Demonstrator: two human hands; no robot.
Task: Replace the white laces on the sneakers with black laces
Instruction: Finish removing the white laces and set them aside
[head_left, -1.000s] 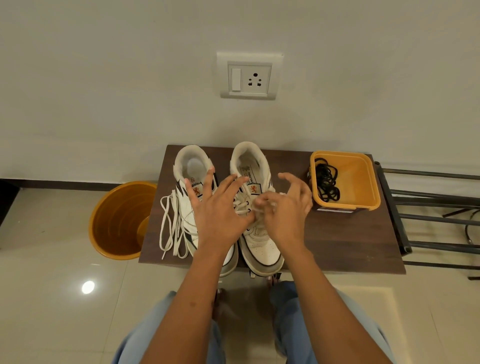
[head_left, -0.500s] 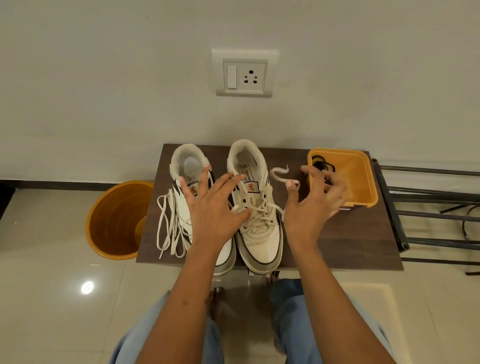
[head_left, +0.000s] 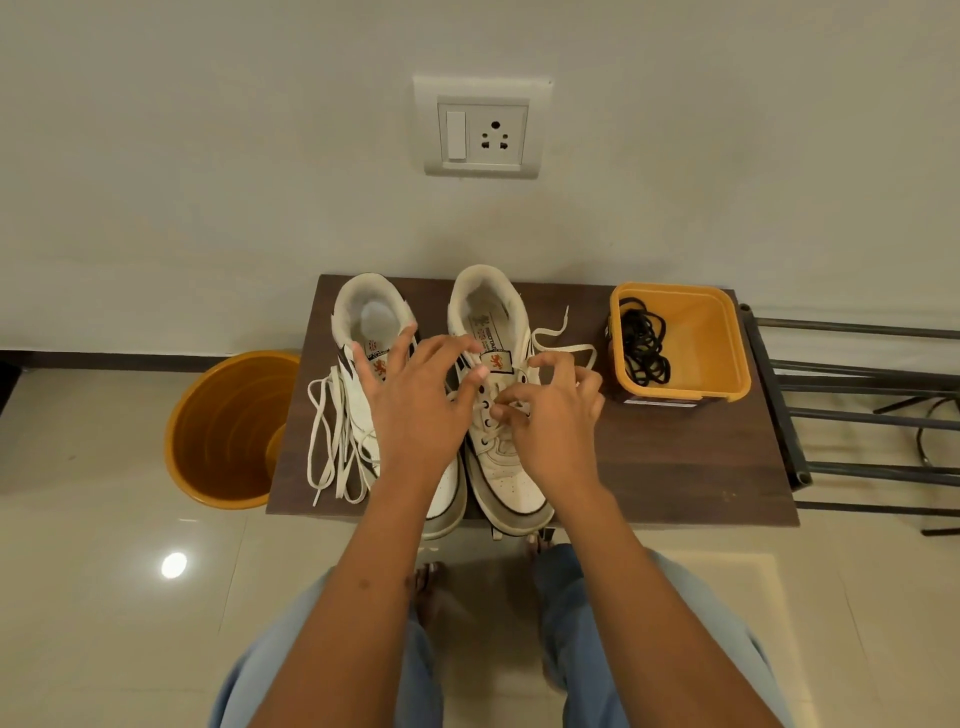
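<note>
right hand back pinching white lace, left hand spread, two sneakers

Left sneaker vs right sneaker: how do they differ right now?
The left sneaker is unlaced, its white lace piled loose beside it; the right sneaker keeps lace in its lower eyelets. The right hand pinches lace on the right sneaker; the left hand spans both. Both are white, heels toward the wall.

Both forearms are totally bare, no sleeves, watch or rings on the left hand or right hand. Lower down you can see loose light-blue jeans on both legs, and the feet look like they're in open sandals, kinda hard to tell.
</note>
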